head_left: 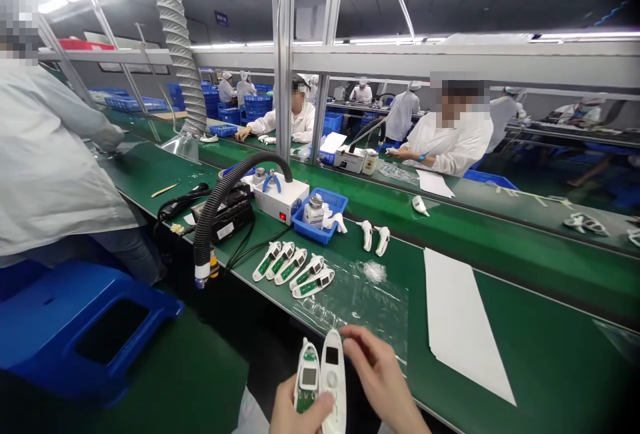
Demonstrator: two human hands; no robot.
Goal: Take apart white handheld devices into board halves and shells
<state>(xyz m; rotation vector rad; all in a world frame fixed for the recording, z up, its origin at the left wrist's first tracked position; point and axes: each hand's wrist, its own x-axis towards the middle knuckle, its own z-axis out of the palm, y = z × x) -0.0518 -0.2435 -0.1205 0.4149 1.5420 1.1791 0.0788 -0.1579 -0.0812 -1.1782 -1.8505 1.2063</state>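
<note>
Left hand (pixel 296 415) grips two long pieces side by side at the near edge of the bench, its thumb pressed on the right-hand one, while the right hand (pixel 377 367) bends its fingers at their upper end; whether it pinches or only hovers, I cannot tell. Beyond stretches a long green-topped workbench (pixel 543 327), bearing white paper sheets (pixel 463 321) on the right and a flat clear plastic sheet (pixel 384 304) nearer the hands. Farther back sits a shallow blue plastic tray (pixel 314 235). Five open white shells with green circuit boards (pixel 291 267) lie in a row, boards exposed. Of the held pieces, one is a slim white cover with a black window (pixel 333 369), the other a white shell half with a green board and screen (pixel 309 378). Board and screen appear already seated; cover and shell are still unjoined, and the row's shells remain uncovered.
</note>
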